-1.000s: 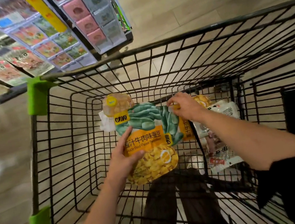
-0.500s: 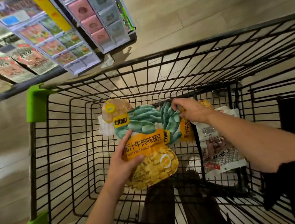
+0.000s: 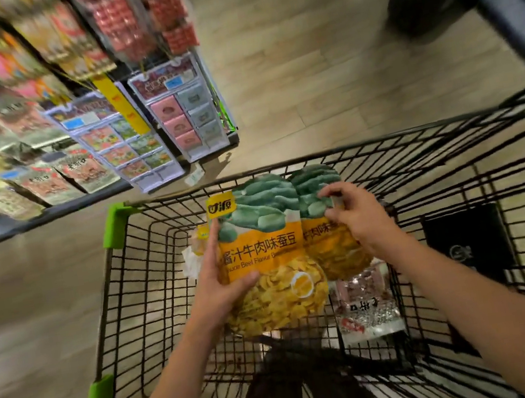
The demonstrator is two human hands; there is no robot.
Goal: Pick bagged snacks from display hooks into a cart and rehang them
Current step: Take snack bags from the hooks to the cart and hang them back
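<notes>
Yellow-and-green broad bean bags [image 3: 263, 251], one gripped by the left hand [image 3: 220, 285] and one pinched by the right hand [image 3: 354, 218] above the black wire cart [image 3: 129, 325], probably needed lifting level toward the snack display [image 3: 99, 146] at far left, over wood-look flooring [image 3: 302, 70].

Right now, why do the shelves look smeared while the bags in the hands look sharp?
Head view: the display rack and floor at left are streaked by motion blur; the front broad bean bag, held by the left hand, reads crisply, as does the second bag in the right hand. The wide lens bows the cart rim.
</notes>
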